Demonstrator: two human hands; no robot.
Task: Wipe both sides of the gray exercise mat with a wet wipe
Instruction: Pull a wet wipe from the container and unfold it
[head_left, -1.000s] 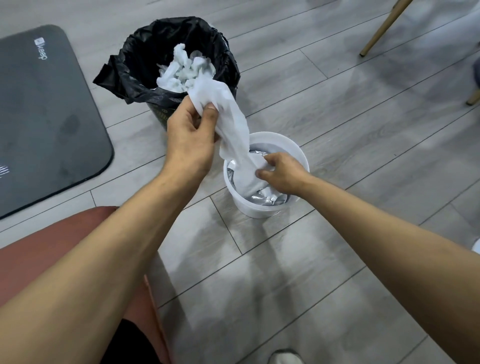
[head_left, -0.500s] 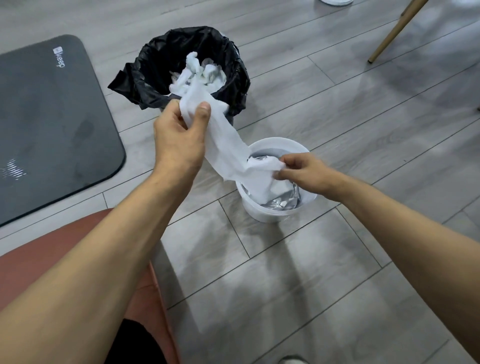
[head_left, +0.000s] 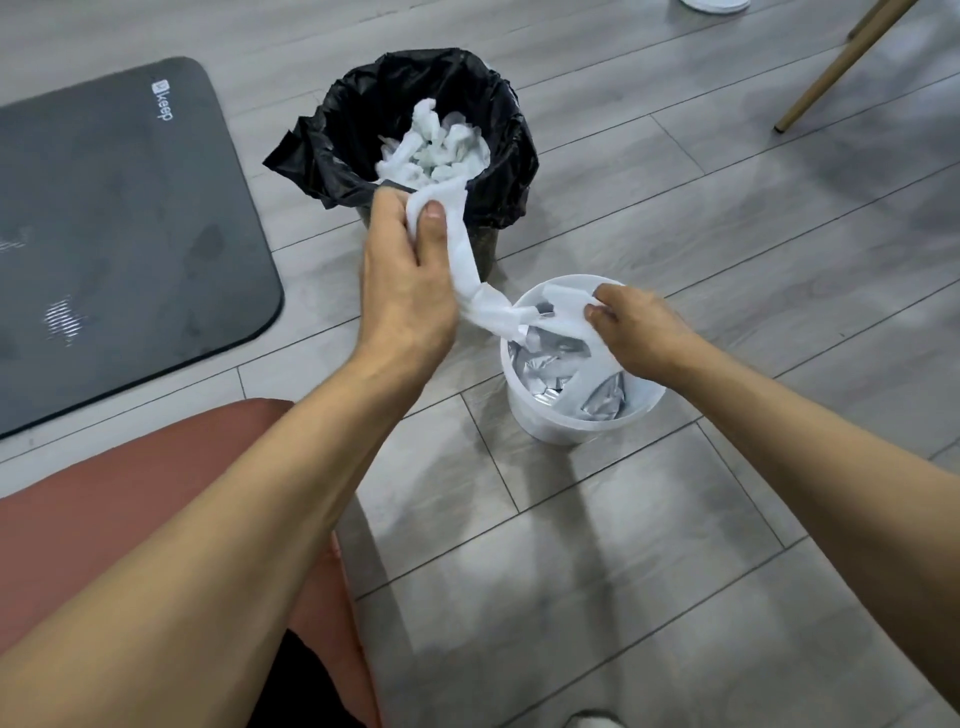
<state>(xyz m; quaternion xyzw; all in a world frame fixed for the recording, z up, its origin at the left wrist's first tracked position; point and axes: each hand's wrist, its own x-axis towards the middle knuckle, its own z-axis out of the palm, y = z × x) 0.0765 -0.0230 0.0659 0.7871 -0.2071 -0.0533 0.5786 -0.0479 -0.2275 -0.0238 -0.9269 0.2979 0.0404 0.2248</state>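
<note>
A white wet wipe (head_left: 467, 270) stretches between my two hands above the floor. My left hand (head_left: 405, 280) pinches its upper end between thumb and fingers, in front of the bin. My right hand (head_left: 634, 327) pinches the strip's other end over the white wipe tub (head_left: 571, 423), where the strip runs down into the silver foil pack (head_left: 602, 400). The gray exercise mat (head_left: 119, 234) lies flat on the floor at the left, with damp patches on it.
A bin with a black liner (head_left: 498, 156) stands behind my left hand, holding several used white wipes. A wooden chair leg (head_left: 831, 73) slants at the top right. A reddish cushion (head_left: 104, 499) lies under my left arm. The floor is gray planks.
My left hand has drawn the wipe further out and to the left, so the strip now hangs twisted and thinner. My right hand has risen to the tub's rim, pinching the strip there.
</note>
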